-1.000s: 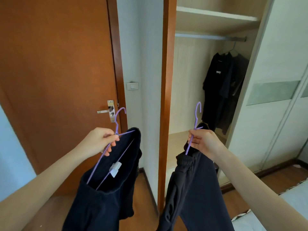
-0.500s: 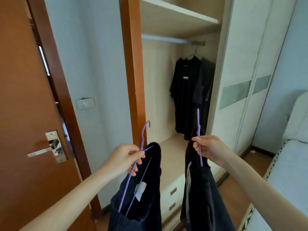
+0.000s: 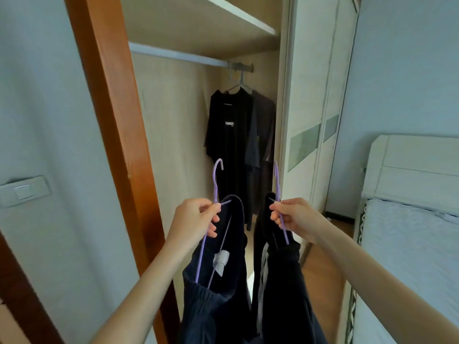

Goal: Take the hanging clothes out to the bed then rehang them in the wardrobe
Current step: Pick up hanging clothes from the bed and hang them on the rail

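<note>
Both hands are up in front of the open wardrobe [image 3: 283, 100], each one pinching a purple hanger. The left hand [image 3: 192, 220] is gripping the left hanger [image 3: 215, 184] right at the base of its neck, fingers curled around the wire, with the hook poking up above the knuckles. A pair of dark navy pants [image 3: 218, 291] is hanging off it, waistband bunched up, and a white tag [image 3: 221, 260] is showing on the inside.

The right hand [image 3: 296, 220] is doing the same with the right hanger [image 3: 278, 184], thumb and fingers closed on the wire just below the hook. A black garment [image 3: 280, 281] with a pale drawstring or stripe down it is dangling from that one. It's looking like joggers, but the motion blur makes it hard to be sure.

The two held pieces are hanging side by side, just about touching low down, right at the mouth of the wardrobe and below the level of the rail [image 3: 178, 54].

Inside, a black t-shirt [image 3: 228, 135] with small white lettering on the chest is hanging at the far right end of the rail, with a grey shirt [image 3: 264, 130] tucked right next to it. A shelf [image 3: 208, 23] is sitting above the rail. The orange-brown wood frame [image 3: 116, 120] is running down the left side of the opening, with a light switch [image 3: 23, 191] on the wall beside it. The bed [image 3: 409, 244] is off to the right, well apart from the wardrobe opening.
</note>
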